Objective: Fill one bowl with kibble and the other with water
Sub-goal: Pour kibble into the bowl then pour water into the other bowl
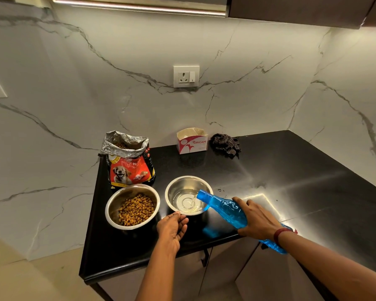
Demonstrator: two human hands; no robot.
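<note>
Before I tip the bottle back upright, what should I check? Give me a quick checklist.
1. Mouth of the blue bottle over the water bowl: ok, water lands inside.
2. Level in that bowl: ok, shallow, well below the rim.
3. Bowl steadied: ok, the left hand holds its near rim.
4. Grip: ok, the right hand wraps the blue bottle.
5. Fill of the kibble bowl: ok, kibble covers its bottom.
6. Dry counter: not ok, droplets lie right of the water bowl.
</note>
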